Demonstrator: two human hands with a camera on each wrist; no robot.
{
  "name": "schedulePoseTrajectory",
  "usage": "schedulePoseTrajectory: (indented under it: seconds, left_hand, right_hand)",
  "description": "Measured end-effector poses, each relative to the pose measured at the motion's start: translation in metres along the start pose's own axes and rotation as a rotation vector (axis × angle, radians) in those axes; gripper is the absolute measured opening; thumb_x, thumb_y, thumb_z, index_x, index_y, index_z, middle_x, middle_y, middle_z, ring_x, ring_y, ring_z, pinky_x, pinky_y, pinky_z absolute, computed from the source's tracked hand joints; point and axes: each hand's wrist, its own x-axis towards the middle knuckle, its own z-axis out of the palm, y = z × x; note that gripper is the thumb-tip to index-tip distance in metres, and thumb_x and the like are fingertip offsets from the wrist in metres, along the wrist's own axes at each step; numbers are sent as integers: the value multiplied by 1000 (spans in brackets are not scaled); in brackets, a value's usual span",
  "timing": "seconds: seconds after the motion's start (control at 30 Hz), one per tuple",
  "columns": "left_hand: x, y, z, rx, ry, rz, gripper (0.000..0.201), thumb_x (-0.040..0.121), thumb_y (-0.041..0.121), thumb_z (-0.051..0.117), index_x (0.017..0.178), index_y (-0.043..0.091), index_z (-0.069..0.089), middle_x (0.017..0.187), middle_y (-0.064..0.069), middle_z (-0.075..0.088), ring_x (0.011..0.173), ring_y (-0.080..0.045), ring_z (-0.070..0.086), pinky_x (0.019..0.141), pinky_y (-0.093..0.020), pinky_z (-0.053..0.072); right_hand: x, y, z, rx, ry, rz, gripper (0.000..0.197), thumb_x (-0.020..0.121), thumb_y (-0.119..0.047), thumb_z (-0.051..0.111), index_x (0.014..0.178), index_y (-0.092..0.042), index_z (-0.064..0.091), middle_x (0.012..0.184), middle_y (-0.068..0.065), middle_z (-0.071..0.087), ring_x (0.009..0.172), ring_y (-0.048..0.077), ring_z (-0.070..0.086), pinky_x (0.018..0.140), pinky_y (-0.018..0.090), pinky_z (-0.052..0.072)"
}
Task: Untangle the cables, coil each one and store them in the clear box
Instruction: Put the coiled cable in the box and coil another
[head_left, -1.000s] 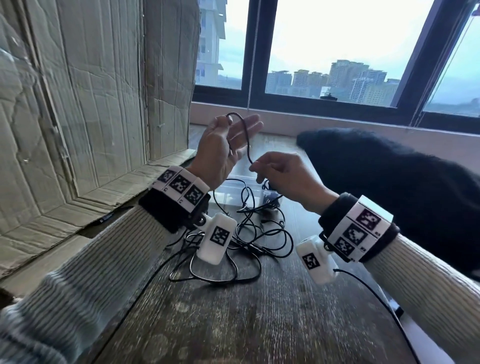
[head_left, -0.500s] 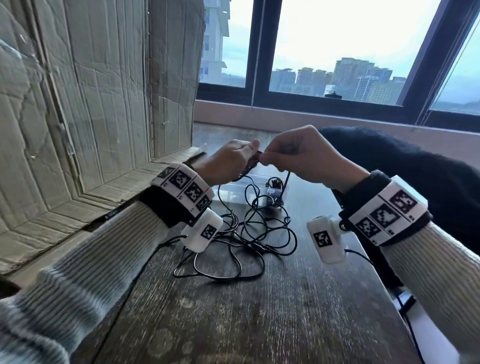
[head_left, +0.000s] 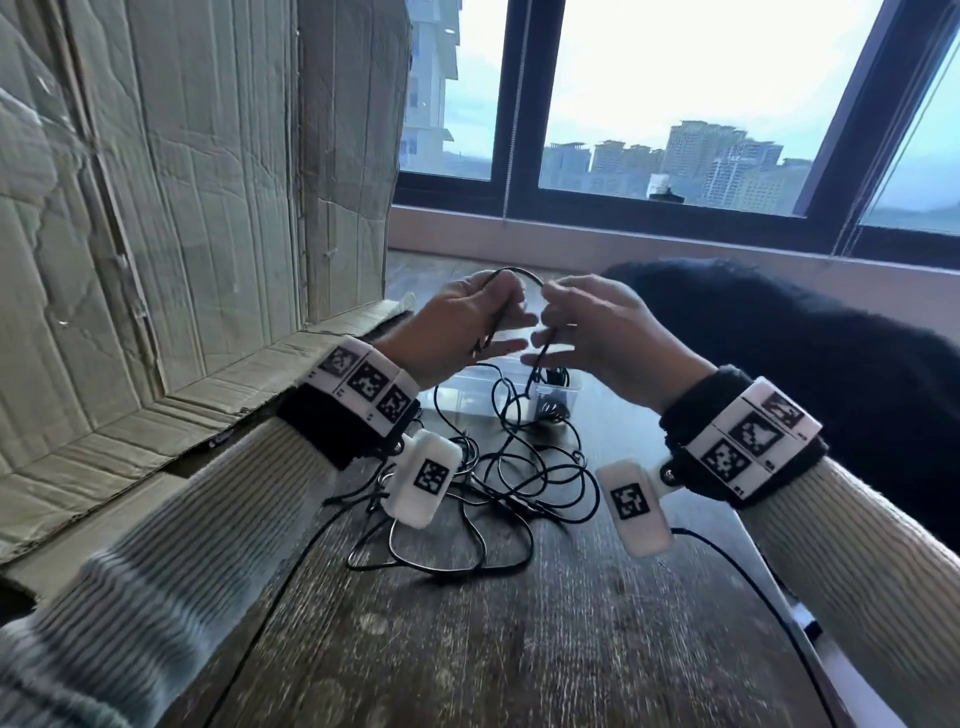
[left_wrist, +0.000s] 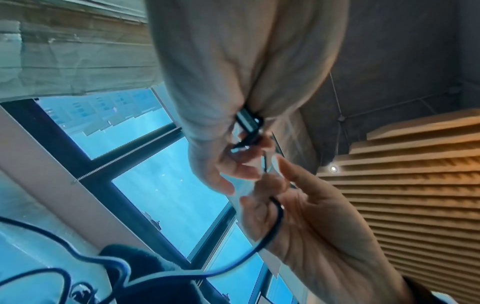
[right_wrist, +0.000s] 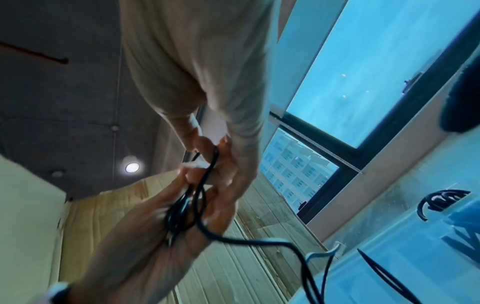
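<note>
Grip, left hand (head_left: 457, 325): my fingers are curled round a few loops of thin black cable (head_left: 514, 275), holding them as a small coil; the right wrist view shows the strands lying across the palm.
Grip, right hand (head_left: 605, 332): thumb and forefinger pinch the same cable just beside the left hand, the other fingers loosely spread. A short arc of cable bridges the two hands.
Near, table (head_left: 519, 649): dark wooden top. A tangle of black cables (head_left: 488, 478) lies loose on it below my wrists, not yet sorted.
Middle, clear box (head_left: 561, 397): stands beyond the tangle, under my hands, with one dark coil already inside. The held cable hangs down towards it.
Far: corrugated cardboard (head_left: 182, 182) stands at the left, a dark garment (head_left: 779, 332) lies at the right, and a window (head_left: 675, 104) overlooks tower blocks.
Step in hand: coiling one freed cable, by my judgement.
Next move: feed more slack over the left hand, loop by loop, keeping the trailing end clear of the tangle.
Writing: only square black-and-white coded markers on the wrist bands (head_left: 363, 382); no legible text.
</note>
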Motion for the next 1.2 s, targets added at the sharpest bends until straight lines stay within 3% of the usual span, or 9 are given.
schedulePoseTrajectory:
  seconds: [0.17,0.3,0.43,0.6,0.7,0.8,0.97,1.07,1.2]
  left_hand:
    - [13,-7,-2,-278,255,83,38,106,21,24,85,11,54,120,-14,61,105,-18,55,85,-32,43]
    - [19,-9,-4,-391,352,117,45,106,25,19,83,7,53,82,-9,73,99,-25,68,95,-47,49]
    - [25,1,-16,-588,450,100,35,106,21,26,80,8,46,66,-2,52,56,-10,56,64,-30,56]
    - [38,0,-49,-103,587,169,24,104,23,30,97,13,51,67,6,48,44,-3,37,39,-20,30]
    - [37,-11,-58,601,503,234,36,103,33,32,97,13,62,72,3,58,54,-8,49,56,-27,48]
    - [25,-13,-46,969,337,198,49,102,43,29,77,20,63,65,7,63,52,-3,52,57,-22,39]
    - [14,-7,-40,740,-31,10,64,75,71,52,75,10,68,58,4,59,47,-7,46,49,-22,36]
    - [17,-3,-43,913,-219,6,39,80,42,72,75,5,63,54,5,48,48,-9,41,49,-24,33]
    - [22,-3,-37,648,-154,42,25,96,23,53,73,13,59,49,11,47,42,-2,41,42,-16,35]
  right_hand:
    - [8,22,10,-365,104,-111,9,95,-10,56,102,-7,51,73,6,63,41,8,48,48,29,46]
    - [17,23,14,-555,65,-268,7,92,-15,61,85,-17,61,63,0,67,46,9,55,48,19,45]
    - [15,42,20,-623,-152,-217,21,97,-23,54,84,-12,66,70,3,68,65,20,61,68,44,52]
    - [11,44,14,-753,-153,-184,25,100,-27,45,95,-18,68,76,12,64,58,14,51,54,28,47]
    - [14,30,11,-804,-56,-305,19,97,-28,51,91,-33,68,75,4,69,57,28,54,58,47,54]
    - [16,14,13,-848,-5,-438,10,90,-23,63,90,-24,74,67,-16,65,52,0,51,56,19,47]
    - [18,2,2,-758,37,-486,6,80,-17,75,84,-16,71,72,-7,69,63,1,61,68,19,53]
    - [25,2,-9,-743,71,-479,16,76,-21,80,82,-9,71,73,-3,69,64,2,62,70,18,52]
    - [39,5,-26,-939,99,-502,25,78,-45,72,79,-20,70,69,-9,66,63,6,56,65,21,48]
